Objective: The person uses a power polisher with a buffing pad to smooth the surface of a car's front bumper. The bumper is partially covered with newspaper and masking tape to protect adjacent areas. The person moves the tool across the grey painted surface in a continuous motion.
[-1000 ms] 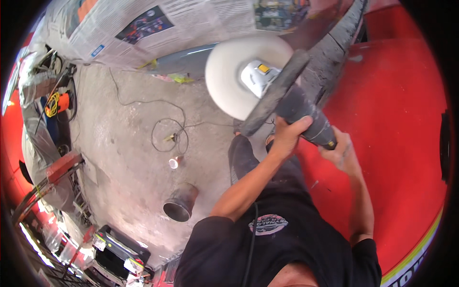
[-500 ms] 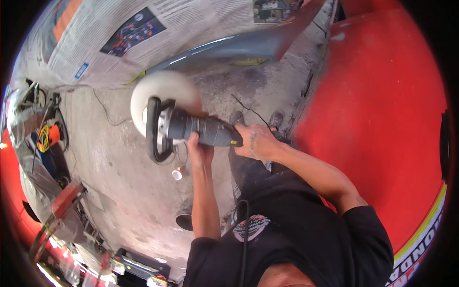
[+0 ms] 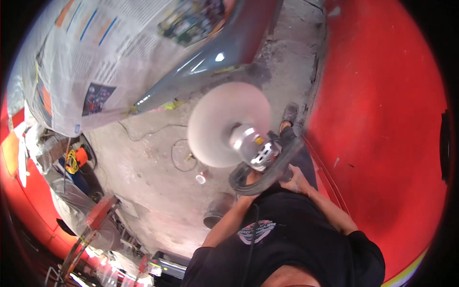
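Observation:
A handheld polisher (image 3: 253,146) is held in front of my body, its big round white pad (image 3: 215,122) turned up into view and blurred. My right hand (image 3: 297,182) is closed round the rear grip. Behind the black loop handle (image 3: 267,179), my left hand (image 3: 252,179) is closed on the tool's body, its fingers mostly hidden. Ahead of the pad, and apart from it, stands a glossy grey-blue car body panel (image 3: 229,40). Newspaper sheets (image 3: 129,62) under clear film cover the part beside it.
A red car panel (image 3: 377,119) runs along my right side. On the concrete floor (image 3: 148,167) lie a dark cord (image 3: 153,130), a small cup (image 3: 201,178) and a dark bucket (image 3: 216,213). A red-topped stand (image 3: 103,210) and an orange item with yellow cord (image 3: 76,159) are at left.
The polisher has swung right and closer to my body, and its pad now faces up into view. Both hands have come in with it. The view has turned, shifting the surroundings.

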### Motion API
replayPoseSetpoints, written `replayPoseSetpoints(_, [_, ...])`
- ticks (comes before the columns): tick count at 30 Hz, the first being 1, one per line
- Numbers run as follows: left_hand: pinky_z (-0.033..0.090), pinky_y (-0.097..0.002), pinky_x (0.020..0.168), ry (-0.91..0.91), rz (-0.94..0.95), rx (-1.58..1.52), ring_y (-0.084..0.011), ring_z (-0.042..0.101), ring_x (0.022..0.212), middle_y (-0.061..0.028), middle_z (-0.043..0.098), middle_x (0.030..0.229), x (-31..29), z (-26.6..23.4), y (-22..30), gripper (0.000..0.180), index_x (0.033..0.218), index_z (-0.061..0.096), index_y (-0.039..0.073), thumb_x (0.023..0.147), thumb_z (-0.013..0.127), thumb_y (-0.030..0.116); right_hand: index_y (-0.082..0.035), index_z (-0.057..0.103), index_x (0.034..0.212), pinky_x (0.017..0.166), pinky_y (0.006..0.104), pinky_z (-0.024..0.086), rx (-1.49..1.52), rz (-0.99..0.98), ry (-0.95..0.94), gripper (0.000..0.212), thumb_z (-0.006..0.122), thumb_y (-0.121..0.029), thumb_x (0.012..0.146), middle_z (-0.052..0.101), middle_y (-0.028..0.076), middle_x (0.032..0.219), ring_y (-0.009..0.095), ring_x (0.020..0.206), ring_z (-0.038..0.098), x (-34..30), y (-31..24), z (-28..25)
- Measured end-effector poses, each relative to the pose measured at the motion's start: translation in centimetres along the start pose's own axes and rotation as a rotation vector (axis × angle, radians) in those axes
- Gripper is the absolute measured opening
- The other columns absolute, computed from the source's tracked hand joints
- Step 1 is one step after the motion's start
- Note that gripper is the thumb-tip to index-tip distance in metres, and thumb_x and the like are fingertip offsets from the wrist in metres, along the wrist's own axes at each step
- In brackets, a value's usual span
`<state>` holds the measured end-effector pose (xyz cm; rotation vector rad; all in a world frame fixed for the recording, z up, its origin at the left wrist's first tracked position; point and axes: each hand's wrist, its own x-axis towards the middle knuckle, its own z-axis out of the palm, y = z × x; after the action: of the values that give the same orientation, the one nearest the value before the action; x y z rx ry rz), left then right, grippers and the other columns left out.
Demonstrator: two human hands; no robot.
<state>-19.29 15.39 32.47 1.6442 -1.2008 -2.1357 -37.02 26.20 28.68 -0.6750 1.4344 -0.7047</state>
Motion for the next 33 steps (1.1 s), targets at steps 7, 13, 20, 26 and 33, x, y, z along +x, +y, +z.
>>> replayPoseSetpoints(7, [0.052, -0.0358, 0.093, -0.108, 0.044, -0.037, -0.0207, 0.065, 0.106, -0.0110, 0.069, 0.116, 6.2, 7.1, 6.3, 0.055, 0.123, 0.065, -0.003, 0.083, 0.085, 0.030, -0.001, 0.067, 0.094, 0.072, 0.0315, 0.050, 0.331, 0.122, 0.110, 0.024, 0.077, -0.013, 0.077, 0.069, 0.005, 0.080, 0.013, 0.077, 0.063, 1.0, 1.2, -3.1])
replayPoseSetpoints(13, [0.053, -0.0350, 0.086, 0.124, 0.276, 0.312, -0.0191, 0.066, 0.093, -0.0098, 0.070, 0.103, 12.9, 10.8, 9.4, 0.044, 0.111, 0.069, -0.003, 0.081, 0.084, 0.027, -0.005, 0.062, 0.077, 0.056, 0.0303, 0.043, 0.778, 0.058, -0.083, 0.014, 0.073, -0.013, 0.077, 0.060, 0.001, 0.064, 0.013, 0.058, 0.057, 6.8, 0.8, -4.9])
replayPoseSetpoints(20, [0.049, -0.0368, 0.094, 0.270, 0.454, 0.394, -0.0227, 0.062, 0.105, -0.0129, 0.064, 0.115, 19.5, 12.6, 9.4, 0.061, 0.126, 0.058, -0.004, 0.078, 0.085, 0.021, 0.001, 0.063, 0.104, 0.060, 0.0332, 0.050, 1.002, -0.018, -0.309, 0.031, 0.072, -0.007, 0.075, 0.064, 0.008, 0.074, 0.018, 0.062, 0.063, 13.5, 3.7, -6.9])
replayPoseSetpoints(26, [0.047, -0.0354, 0.100, 0.236, 0.425, 0.412, -0.0231, 0.057, 0.112, -0.0139, 0.056, 0.128, 24.0, 14.3, 13.3, 0.088, 0.146, 0.037, -0.003, 0.076, 0.088, 0.017, 0.001, 0.059, 0.117, 0.058, 0.0351, 0.050, 1.052, -0.102, -0.354, 0.046, 0.068, 0.003, 0.072, 0.066, 0.011, 0.089, 0.021, 0.062, 0.063, 18.3, 2.0, -11.7])
replayPoseSetpoints(33, [0.050, -0.0358, 0.091, 0.295, 0.481, 0.443, -0.0239, 0.061, 0.102, -0.0126, 0.060, 0.117, 25.4, 16.0, 8.7, 0.072, 0.135, 0.042, -0.004, 0.080, 0.084, 0.015, 0.002, 0.058, 0.120, 0.056, 0.0377, 0.051, 1.170, 0.003, -0.423, 0.052, 0.068, 0.006, 0.069, 0.065, 0.014, 0.086, 0.024, 0.058, 0.063, 17.6, 4.9, -13.6])
